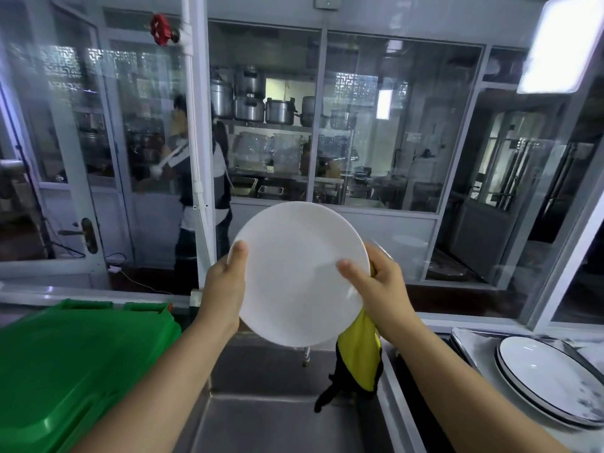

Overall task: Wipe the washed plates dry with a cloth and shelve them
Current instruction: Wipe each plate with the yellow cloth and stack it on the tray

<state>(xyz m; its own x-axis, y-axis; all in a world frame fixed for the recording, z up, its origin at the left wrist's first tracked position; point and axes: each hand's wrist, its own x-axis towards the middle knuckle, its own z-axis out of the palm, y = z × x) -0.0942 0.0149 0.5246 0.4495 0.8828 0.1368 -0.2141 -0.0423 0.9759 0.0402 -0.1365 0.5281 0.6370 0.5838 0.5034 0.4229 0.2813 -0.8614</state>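
Head view: plate held up for drying

White plate [299, 273] stood upright above the sink [261, 420]. Left hand [225, 286] gripped its rim; right hand [376, 289] pinched the opposite edge, yellow cloth [361, 351] behind. Best wipe both faces, turning steadily.

The smooth white plate [299, 273] looks glazed, the yellow cloth [361, 351] soft, the sink [277, 420] brushed metal, the green bin lid [75, 364] glossy plastic.
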